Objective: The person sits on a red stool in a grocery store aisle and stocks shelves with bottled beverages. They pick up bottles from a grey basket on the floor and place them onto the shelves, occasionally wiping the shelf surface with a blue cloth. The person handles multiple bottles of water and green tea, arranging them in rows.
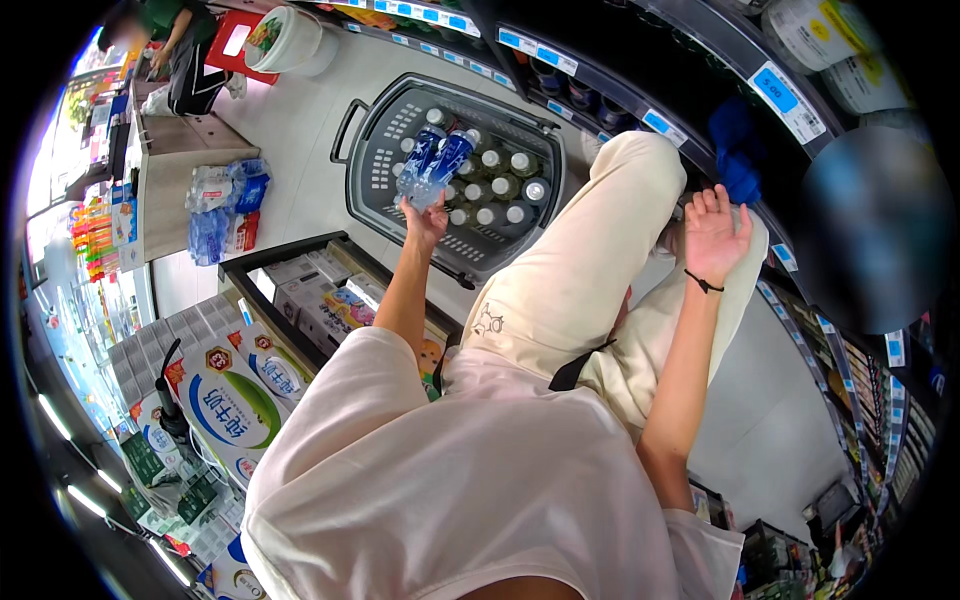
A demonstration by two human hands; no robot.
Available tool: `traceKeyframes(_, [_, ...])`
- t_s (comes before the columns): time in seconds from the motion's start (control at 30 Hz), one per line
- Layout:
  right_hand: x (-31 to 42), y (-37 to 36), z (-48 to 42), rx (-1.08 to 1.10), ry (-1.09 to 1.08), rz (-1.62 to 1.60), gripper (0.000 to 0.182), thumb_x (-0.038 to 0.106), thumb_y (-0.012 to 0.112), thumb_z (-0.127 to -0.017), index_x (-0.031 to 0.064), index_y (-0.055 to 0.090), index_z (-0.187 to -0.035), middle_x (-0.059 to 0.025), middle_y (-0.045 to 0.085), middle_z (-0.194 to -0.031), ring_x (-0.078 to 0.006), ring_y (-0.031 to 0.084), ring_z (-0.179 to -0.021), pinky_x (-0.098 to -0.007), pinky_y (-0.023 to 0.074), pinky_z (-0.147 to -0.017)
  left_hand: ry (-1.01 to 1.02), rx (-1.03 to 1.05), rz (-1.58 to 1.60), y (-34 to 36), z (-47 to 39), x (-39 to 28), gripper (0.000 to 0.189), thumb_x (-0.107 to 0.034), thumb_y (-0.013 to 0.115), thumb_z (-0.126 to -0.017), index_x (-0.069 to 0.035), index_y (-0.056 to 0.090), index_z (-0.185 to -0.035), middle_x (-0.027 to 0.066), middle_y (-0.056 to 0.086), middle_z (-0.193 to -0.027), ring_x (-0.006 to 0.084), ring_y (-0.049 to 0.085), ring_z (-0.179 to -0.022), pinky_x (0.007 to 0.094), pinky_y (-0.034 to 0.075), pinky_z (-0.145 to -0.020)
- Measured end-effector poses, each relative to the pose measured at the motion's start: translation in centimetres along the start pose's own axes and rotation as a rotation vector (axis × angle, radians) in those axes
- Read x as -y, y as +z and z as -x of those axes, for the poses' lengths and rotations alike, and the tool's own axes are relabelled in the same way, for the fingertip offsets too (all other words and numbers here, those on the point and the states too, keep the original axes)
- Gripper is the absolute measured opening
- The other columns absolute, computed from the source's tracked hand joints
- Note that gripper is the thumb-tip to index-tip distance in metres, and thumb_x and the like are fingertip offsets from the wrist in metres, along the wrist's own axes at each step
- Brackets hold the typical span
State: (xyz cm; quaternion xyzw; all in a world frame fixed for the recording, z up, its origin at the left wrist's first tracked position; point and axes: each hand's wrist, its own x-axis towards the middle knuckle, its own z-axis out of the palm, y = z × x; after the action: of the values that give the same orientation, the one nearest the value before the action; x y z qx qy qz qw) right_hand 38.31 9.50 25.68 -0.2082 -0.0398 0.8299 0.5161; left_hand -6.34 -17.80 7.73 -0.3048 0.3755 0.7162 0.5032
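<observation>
In front of me on the floor stands a grey plastic shopping basket [480, 262] with a dark rim. Upright bottles with white caps [491, 159] fill much of it. My left hand [426, 223] reaches over the near side and grips the base ends of two clear bottles with blue labels [452, 156], which tilt above the others with their caps pointing away. My right hand [714, 234] holds nothing; it rests by my knee, palm turned up and fingers a little apart. A blue cloth-like thing [731, 154] hangs at the shelf just beyond it.
Store shelves [600, 94] with price tags run along the right. Milk cartons [232, 390] and a low display bin [337, 244] stand at my left. Packs of bottled water [225, 210] sit by a wooden counter [187, 176]. Beyond are a white bucket [300, 45] and a person [191, 60].
</observation>
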Motion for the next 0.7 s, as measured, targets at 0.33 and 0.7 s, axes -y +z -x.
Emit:
traceKeyframes(0.33, [1.2,-1.1,0.5,-0.058,-0.022,0.022,0.042,0.037,0.047,-0.09,-0.0031,0.055,-0.102,-0.0093,0.048,-0.079,-0.0214,0.042,-0.074,-0.0303,0.0363,-0.061,-0.049,-0.052,-0.192,0.0,-1.9,0.7,0.046,-0.039,0.042,-0.095,0.001,0.058,-0.11,0.0084,0.07,-0.089,0.0151,0.062,-0.065,0.026,0.05,-0.057])
traceKeyframes(0.7, [5.3,-3.4,2.0,0.046,-0.085,-0.127,0.03,0.031,0.054,-0.088,0.0016,0.057,-0.083,-0.0074,0.048,-0.072,-0.0206,0.045,-0.07,-0.0294,0.0377,-0.059,0.134,0.368,-0.62,22.8,4.8,9.3,0.02,-0.023,0.051,-0.091,-0.005,0.058,-0.095,0.0018,0.063,-0.077,0.0093,0.054,-0.062,0.0216,0.043,-0.056])
